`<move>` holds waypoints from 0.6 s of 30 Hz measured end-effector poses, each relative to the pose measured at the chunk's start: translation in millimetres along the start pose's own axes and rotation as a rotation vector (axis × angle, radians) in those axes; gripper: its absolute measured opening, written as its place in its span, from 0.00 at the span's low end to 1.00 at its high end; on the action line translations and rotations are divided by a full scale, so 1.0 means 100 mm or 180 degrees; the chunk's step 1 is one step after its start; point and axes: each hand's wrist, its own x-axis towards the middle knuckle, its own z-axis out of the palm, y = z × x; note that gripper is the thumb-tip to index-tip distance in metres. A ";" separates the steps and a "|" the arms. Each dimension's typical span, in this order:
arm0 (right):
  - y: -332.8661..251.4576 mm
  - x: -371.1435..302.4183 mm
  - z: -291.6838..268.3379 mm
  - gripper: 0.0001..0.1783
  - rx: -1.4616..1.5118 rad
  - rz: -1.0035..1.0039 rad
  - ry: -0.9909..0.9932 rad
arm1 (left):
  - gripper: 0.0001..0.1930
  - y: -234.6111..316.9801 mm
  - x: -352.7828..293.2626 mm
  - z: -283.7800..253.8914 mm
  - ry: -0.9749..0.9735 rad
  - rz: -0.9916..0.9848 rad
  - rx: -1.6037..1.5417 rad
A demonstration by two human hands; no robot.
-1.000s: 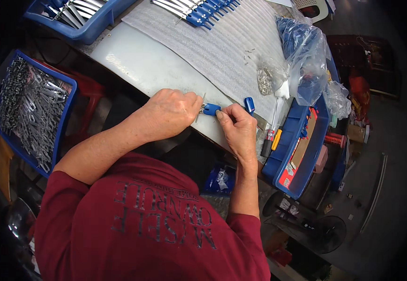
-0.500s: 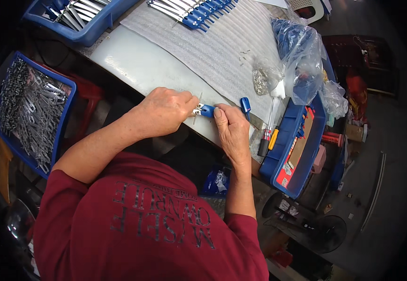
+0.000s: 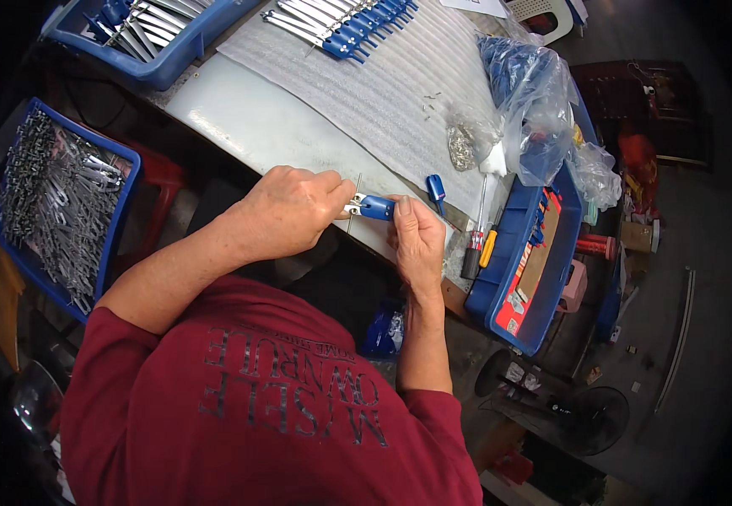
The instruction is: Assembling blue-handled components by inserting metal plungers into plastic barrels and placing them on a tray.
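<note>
Left hand [image 3: 288, 211] grips the metal piece [image 3: 353, 206], right hand [image 3: 419, 244] pinches its blue handle [image 3: 378, 207] (loose blue piece [image 3: 435, 185] nearby)

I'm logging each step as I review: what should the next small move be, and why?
Probably press the blue handle toward the left hand using the right hand: the left grips the silver metal piece, the right pinches the handle's far end, and bare metal shows between.

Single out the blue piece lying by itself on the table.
The loose blue piece just beyond the right hand. It lies alone; the held piece spans that hand and the left hand; the row of others rests on the foam sheet.
</note>
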 end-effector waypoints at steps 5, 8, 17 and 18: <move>-0.01 0.02 0.00 0.13 -0.0135 -0.0282 -0.0006 | 0.08 -0.02 0.05 -0.06 0.0030 0.0072 0.0054; -0.02 -0.02 0.04 0.11 -0.0717 -0.0400 0.0063 | 0.09 -0.06 0.00 -0.04 -0.0050 0.0172 -0.0040; 0.35 -0.05 0.02 0.11 -0.1040 -0.1189 0.0947 | 0.10 -0.59 0.15 -0.32 0.0418 0.0315 0.0549; 0.35 -0.05 0.03 0.11 -0.1009 -0.1224 0.0939 | 0.10 -0.70 0.19 -0.35 0.0425 0.0315 0.0595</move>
